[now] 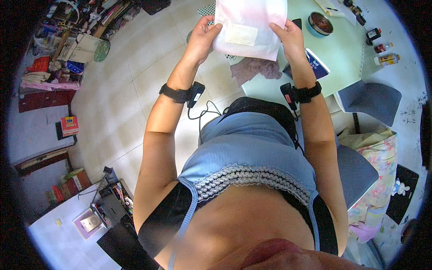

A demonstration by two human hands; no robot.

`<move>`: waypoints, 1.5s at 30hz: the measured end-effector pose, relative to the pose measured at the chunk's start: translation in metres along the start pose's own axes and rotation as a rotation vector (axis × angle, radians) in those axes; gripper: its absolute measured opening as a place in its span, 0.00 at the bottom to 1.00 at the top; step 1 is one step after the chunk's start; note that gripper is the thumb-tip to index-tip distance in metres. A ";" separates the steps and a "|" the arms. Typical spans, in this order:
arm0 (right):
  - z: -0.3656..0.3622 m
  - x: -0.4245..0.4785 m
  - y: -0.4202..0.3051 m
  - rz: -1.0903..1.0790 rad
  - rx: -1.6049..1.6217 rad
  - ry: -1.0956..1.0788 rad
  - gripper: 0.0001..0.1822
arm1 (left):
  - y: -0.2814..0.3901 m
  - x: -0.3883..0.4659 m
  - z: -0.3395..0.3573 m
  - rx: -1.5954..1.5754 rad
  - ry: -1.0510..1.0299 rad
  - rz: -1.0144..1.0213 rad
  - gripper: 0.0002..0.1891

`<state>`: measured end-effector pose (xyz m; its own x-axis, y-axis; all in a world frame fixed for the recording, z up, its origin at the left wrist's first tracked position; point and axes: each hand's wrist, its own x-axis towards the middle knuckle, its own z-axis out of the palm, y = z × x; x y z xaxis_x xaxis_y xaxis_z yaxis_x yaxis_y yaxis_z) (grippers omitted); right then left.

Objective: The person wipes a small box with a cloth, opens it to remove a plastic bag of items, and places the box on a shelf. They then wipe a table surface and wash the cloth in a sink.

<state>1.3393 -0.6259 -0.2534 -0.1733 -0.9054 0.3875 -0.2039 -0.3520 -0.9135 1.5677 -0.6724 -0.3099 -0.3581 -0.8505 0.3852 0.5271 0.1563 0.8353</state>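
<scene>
A pale, semi-translucent plastic bag (249, 13) with a pinkish tint is stretched flat between my two hands. On its lower front sits a cream label (241, 34) bearing writing. My left hand (204, 37) pinches the bag's left edge between thumb and fingers. At the opposite edge my right hand (291, 37) grips it the same way. The bag's top runs out of the picture. Beneath it, a crumpled mauve cloth (258, 71) lies at the near edge of the pale green table (341, 57). A dark blue booklet or box (317, 64) lies partly behind my right wrist.
A metal bowl (320, 23) with reddish-brown contents stands on the table. Bottles (388, 60) line the wall side. Dark chairs (374, 101) stand at right, near a floral fabric bundle (374, 162). Cluttered shelves (77, 44) fill the far left. Black cables (202, 116) hang from my wrist straps.
</scene>
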 end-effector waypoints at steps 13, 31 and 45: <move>-0.005 0.000 0.008 0.012 -0.025 -0.049 0.14 | -0.008 0.005 -0.006 0.126 0.084 -0.076 0.19; 0.003 -0.024 -0.022 0.375 0.124 -0.213 0.23 | -0.011 -0.011 0.023 1.227 0.102 1.214 0.09; -0.003 -0.016 0.027 0.160 -0.224 -0.129 0.13 | -0.038 -0.014 0.053 1.000 -0.153 0.176 0.21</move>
<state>1.3342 -0.6202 -0.2839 -0.0997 -0.9727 0.2094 -0.3939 -0.1547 -0.9061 1.5119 -0.6394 -0.3262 -0.4689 -0.7132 0.5210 -0.2772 0.6789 0.6799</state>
